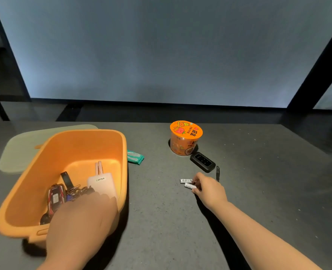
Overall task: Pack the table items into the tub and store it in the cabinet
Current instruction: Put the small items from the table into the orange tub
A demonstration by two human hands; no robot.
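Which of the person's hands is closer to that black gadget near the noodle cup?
Right. The right hand is just beside the black gadget; the left hand is far off over the tub.

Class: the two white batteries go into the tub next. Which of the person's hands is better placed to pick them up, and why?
The right hand: its fingers already touch the batteries on the table. The left hand is at the orange tub, far from them.

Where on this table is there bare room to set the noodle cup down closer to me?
Bare tabletop lies between the orange tub and the right hand, and right of that forearm. It is crowded around the noodle cup, black device, pen and batteries.
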